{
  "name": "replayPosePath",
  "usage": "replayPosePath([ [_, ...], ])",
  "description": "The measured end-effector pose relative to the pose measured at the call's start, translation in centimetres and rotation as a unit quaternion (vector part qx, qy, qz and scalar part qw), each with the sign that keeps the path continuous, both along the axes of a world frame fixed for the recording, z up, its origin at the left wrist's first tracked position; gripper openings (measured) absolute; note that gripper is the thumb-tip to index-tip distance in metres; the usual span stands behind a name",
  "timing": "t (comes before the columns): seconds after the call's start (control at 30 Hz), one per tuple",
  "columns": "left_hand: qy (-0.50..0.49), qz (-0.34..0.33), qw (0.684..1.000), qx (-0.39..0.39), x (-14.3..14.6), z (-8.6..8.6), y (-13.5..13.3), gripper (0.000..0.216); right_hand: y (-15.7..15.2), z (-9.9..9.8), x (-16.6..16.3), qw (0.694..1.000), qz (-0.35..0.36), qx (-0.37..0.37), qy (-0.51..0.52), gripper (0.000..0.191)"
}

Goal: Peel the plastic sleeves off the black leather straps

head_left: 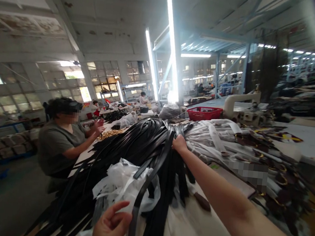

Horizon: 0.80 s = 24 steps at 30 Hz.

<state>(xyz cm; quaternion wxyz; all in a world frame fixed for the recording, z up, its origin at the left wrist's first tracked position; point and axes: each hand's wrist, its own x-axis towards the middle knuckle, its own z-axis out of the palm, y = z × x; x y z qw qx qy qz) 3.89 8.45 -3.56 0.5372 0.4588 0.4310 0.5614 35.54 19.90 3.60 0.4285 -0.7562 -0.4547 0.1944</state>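
My right hand (180, 143) reaches forward over the table, its fingers closed on a black strap (156, 170) near the top of a big pile of black straps (133, 138). This strap curves down toward me. Close to its lower part is my left hand (112, 222), fingers loosely curled and apart, its fingertips beside the strap's edge. Whether they touch it I cannot tell. Crumpled white plastic (119, 181) lies among the straps between my hands. My right fingertips are partly hidden.
Wrapped white strips (212, 135) with dark ends heap on the right. Behind stand a red basket (204, 113) and a sewing machine (241, 108). A co-worker (62, 138) is at the table's left side, near gold-coloured pieces (110, 134). Bright tube lights rise ahead.
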Motion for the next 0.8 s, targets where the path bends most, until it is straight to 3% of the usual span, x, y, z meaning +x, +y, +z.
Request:
replayPosePath([
  [0.1,0.023,0.004,1.0,-0.001,0.3,-0.1,-0.1,0.061,-3.3,-1.4,-1.5,0.998,0.06,0.0,0.013,0.03],
  [0.23,0.042,-0.008,0.999,-0.018,1.2,0.1,-0.6,0.058,-8.7,-3.4,-5.7,0.965,0.26,-0.02,0.042,0.037],
  [0.3,0.044,-0.015,0.998,-0.03,1.4,0.3,-0.8,0.057,-10.3,-3.5,-7.6,0.914,0.399,0.076,-0.007,0.031],
  [0.4,0.05,-0.015,0.998,-0.028,1.4,0.6,-0.9,0.056,-10.2,-2.8,-8.9,0.79,0.555,0.212,-0.155,0.034],
  [0.43,0.05,-0.013,0.998,-0.023,1.3,0.6,-0.9,0.056,-9.6,-2.7,-8.9,0.767,0.57,0.219,-0.196,0.033],
  [0.5,0.05,-0.008,0.999,-0.015,1.1,0.7,-0.9,0.056,-8.1,-2.6,-8.5,0.755,0.572,0.208,-0.243,0.027],
  [0.63,0.075,-0.01,0.997,-0.027,0.7,0.6,-0.8,0.056,-6.3,-3.3,-6.9,0.765,0.57,0.222,-0.203,0.029],
  [0.8,0.119,-0.037,0.99,-0.062,0.8,0.3,-0.9,0.058,-7.8,-3.9,-5.9,0.769,0.562,0.219,-0.211,0.042],
])
